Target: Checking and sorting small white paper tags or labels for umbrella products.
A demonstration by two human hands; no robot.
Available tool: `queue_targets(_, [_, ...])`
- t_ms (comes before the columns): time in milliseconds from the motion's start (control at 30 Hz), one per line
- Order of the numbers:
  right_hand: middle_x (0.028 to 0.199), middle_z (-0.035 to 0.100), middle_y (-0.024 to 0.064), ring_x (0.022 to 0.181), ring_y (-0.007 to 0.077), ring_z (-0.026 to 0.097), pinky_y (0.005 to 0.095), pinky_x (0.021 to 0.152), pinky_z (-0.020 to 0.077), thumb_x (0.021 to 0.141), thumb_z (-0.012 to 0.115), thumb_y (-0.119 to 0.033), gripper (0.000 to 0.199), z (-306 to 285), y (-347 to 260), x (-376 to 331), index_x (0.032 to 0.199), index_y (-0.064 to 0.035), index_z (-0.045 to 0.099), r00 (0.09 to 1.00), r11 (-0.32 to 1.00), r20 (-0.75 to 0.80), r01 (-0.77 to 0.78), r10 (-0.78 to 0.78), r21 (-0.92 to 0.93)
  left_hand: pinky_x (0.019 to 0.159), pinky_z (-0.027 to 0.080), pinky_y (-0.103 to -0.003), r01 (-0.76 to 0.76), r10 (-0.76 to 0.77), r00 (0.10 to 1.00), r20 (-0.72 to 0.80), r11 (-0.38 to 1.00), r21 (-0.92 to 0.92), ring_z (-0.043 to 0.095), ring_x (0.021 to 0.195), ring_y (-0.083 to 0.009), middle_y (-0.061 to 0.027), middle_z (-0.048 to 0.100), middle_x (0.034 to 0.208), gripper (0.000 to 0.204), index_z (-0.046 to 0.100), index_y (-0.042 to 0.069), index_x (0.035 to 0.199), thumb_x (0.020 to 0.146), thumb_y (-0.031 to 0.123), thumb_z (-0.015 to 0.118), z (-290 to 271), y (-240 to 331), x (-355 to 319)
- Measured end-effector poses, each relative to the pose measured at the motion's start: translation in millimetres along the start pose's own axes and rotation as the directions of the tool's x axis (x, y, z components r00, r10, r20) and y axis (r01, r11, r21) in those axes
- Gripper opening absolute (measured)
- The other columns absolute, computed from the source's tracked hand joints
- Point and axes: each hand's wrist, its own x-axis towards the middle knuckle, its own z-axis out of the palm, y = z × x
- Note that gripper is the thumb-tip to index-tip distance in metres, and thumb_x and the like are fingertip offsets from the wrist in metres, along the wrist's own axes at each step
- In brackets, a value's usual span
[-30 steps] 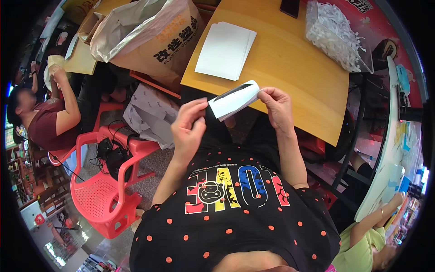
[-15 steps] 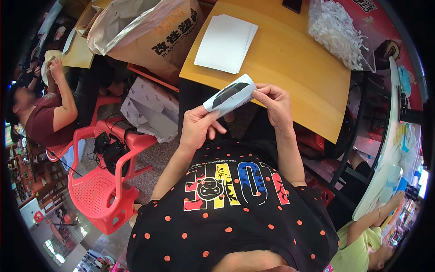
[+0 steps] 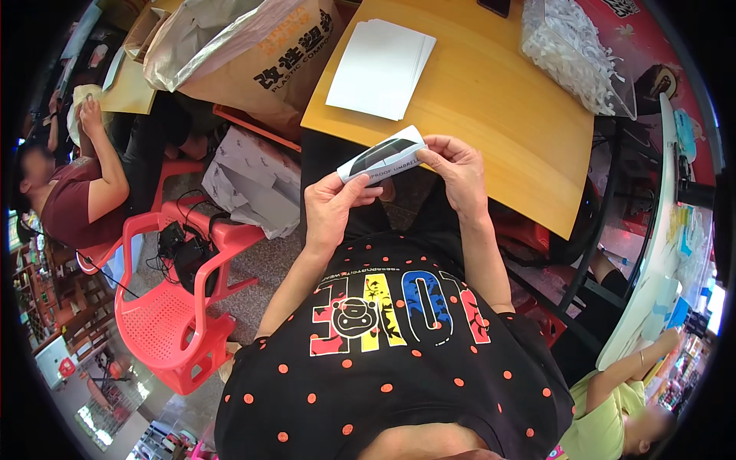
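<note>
While the right hand kept its pinch on one end of the printed sheet, the left hand had closed on the other: a second earlier its fingers stood parted beside the paper, and now the thumb pressed on the near face with the fingertips curled behind and below the lower edge. On the right, thumb and forefinger nipped the end between them, the remaining fingers bent loosely behind. The sheet was in the air between the two hands, in front of the near edge of the wooden table and above the lap, tilted so that its right end rode higher. Its visible face had altered too, from mostly plain white to a dark picture with a line of lettering under it. Whether it was creased flat or only curled over could not be told. With both ends caught, the paper was probably steadier and its shape easier to control than when one hand alone bore it. Beyond it on the tabletop, the stack of white sheets lay slightly fanned, apart from both hands, and a clear bin of white strips stood toward the far right.
</note>
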Motion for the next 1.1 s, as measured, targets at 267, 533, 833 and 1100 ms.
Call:
queue_targets(267, [0.08,0.068,0.0061,0.071,0.0084,0.061,0.0213,0.07,0.0482,0.082,0.07,-0.006,0.011,-11,9,5,0.089,0.0024,0.068,0.996,0.999,0.08,-0.033,0.033,-0.003,0.058,0.058,-0.024,0.069,-0.066,0.997,0.046,0.995,-0.077,0.071,0.076,-0.0231,-0.0175,0.068,0.098,0.026,0.061,-0.006,0.113,0.093,0.011,0.058,-4,-4,0])
queue_targets(533, [0.081,0.068,0.0047,0.072,0.0082,0.06,0.0209,0.07,0.0476,0.083,0.07,-0.004,0.01,-7,6,4,0.089,0.0023,0.068,0.992,0.996,0.11,-0.062,0.054,0.071,0.062,0.06,-0.026,0.161,-0.116,0.983,0.141,0.915,-0.371,0.069,0.088,-0.0268,-0.0187,0.062,0.111,0.031,0.052,-0.005,0.121,0.096,0.012,0.052,-6,-9,2])
queue_targets(833, [0.082,0.066,0.003,0.074,0.0081,0.059,0.0204,0.07,0.0471,0.082,0.071,-0.003,0.01,-13,13,5,0.09,0.002,0.068,0.994,0.994,0.077,-0.082,0.077,0.074,0.082,0.058,-0.031,0.187,-0.127,0.976,0.175,0.901,-0.391,0.065,0.102,-0.0268,-0.0168,0.062,0.114,0.028,0.055,-0.005,0.119,0.097,0.011,0.05,-4,-16,4])
queue_targets(1100, [0.082,0.067,0.0031,0.073,0.0075,0.059,0.0196,0.069,0.0461,0.081,0.071,-0.002,0.011,-10,16,7,0.091,0.002,0.068,0.992,0.991,0.059,-0.117,0.113,0.066,0.083,0.057,-0.032,0.163,-0.12,0.983,0.137,0.914,-0.371,0.065,0.101,-0.0278,-0.0167,0.063,0.113,0.028,0.056,-0.006,0.118,0.097,0.011,0.051,-6,-18,3])
